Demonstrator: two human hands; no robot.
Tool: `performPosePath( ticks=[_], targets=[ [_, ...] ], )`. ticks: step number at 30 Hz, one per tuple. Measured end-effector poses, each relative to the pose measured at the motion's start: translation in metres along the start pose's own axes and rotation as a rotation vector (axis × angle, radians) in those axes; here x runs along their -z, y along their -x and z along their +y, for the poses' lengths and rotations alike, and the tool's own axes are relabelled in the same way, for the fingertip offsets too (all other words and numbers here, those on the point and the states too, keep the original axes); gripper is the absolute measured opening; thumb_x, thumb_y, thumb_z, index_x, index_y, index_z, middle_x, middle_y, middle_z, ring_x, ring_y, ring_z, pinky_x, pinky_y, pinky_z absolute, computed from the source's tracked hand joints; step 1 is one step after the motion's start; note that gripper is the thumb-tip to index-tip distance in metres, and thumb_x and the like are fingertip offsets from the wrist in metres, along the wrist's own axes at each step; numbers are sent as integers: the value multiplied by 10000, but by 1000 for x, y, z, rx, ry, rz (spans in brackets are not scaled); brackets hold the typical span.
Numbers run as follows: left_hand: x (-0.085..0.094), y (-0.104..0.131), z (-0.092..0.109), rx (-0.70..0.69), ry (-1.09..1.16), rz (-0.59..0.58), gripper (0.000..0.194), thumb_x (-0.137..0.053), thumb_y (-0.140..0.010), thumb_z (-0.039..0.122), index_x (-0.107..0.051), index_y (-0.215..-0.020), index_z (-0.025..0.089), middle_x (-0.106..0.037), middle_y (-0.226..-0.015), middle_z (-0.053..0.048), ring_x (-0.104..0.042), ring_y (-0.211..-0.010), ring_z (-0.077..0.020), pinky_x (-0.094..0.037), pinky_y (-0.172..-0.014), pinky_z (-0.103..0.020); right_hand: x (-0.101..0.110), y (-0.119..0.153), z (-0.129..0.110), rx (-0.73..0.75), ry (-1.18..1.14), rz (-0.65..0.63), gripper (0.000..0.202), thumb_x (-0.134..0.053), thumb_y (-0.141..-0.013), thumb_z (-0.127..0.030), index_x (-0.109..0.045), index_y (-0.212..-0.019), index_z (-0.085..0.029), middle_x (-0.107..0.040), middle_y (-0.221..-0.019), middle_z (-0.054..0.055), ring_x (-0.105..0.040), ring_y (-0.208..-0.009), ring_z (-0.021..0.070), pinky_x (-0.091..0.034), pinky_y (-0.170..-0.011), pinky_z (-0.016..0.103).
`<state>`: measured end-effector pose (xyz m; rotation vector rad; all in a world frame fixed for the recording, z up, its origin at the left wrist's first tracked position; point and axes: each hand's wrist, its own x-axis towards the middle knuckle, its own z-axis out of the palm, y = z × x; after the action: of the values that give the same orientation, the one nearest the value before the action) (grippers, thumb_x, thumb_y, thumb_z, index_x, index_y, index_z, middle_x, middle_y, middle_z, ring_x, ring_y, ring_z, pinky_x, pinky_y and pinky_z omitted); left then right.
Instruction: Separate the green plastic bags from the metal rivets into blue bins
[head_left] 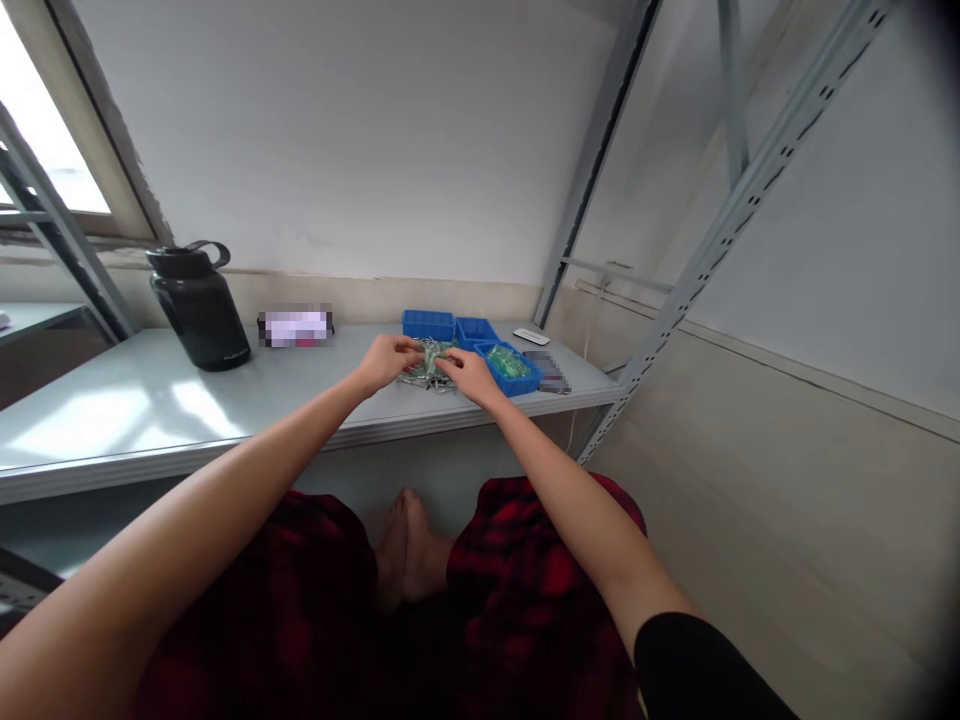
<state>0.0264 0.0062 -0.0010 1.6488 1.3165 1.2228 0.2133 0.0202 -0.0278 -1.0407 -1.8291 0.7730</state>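
**Hands meet over a pile of small parts**

Fingers of the left hand (pixel 390 360) and the right hand (pixel 469 373) are pinched together on a small greenish bundle (pixel 433 356), held between them just above a heap of small metal parts (pixel 429 377) near the desk's (pixel 150 410) front edge. Three blue trays (pixel 480 345) sit just behind and to the right, one holding green pieces. A black jug (pixel 199 310) stands well apart toward the desk's left rear. A white remote (pixel 531 336) lies near the right rear corner.
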Motion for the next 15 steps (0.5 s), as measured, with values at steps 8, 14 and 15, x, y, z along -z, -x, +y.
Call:
performPosePath(
  ticks=[8, 14, 15],
  targets=[
    [-2, -7, -6, -14, -71, 67, 236, -763, -627, 339, -775, -788, 166, -732, -729, -41, -624, -703, -207, -505, -646, -300, -3, -8, 8, -109, -167, 16, 263, -611, -854, -323, -671, -1076, -195, -646, -634, -5, -617, -634, 156, -524, -700, 316],
    [1, -4, 0, 31, 38, -7, 244, -726, -679, 297, -780, -874, 162, -756, -885, -70, -663, -790, -214, -541, -737, -326, -3, -5, -4, -165, -347, -15, 252, -657, -835, -375, -655, -1021, -205, -715, -970, 71, -678, -888, 194, -550, -695, 297],
    [0, -3, 2, 36, 50, 1, 254, -711, -692, 285, -775, -903, 159, -755, -905, -74, -669, -809, -217, -546, -753, -330, -3, -5, -5, -169, -379, -18, 261, -658, -835, -397, -652, -1012, -205, -712, -987, 73, -679, -909, 198, -550, -692, 291]
  ],
)
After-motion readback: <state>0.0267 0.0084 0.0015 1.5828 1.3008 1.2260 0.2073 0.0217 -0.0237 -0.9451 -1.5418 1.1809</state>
